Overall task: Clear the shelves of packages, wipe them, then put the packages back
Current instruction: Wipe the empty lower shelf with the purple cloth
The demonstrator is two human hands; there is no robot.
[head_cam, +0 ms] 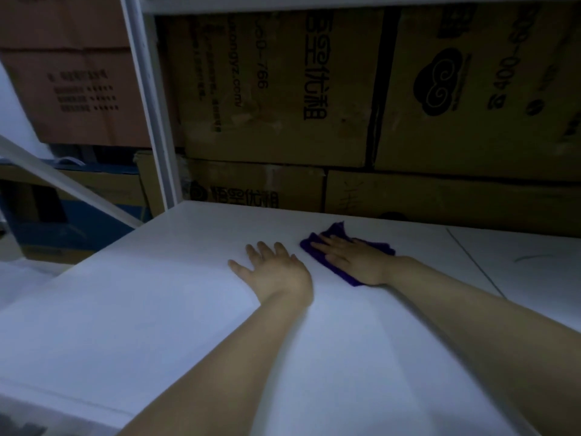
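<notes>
Your right hand (349,258) is pressing flat, fingers straight, on the crumpled purple cloth (342,247) mid-shelf. Your left hand (273,269) is resting just left of it, fingers spread, palm down on the white shelf board (157,294), holding nothing.

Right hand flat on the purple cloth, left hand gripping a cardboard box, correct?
No. The head view shows the left hand gripping nothing, flat on the white shelf. The right hand is flat on the purple cloth.
</notes>
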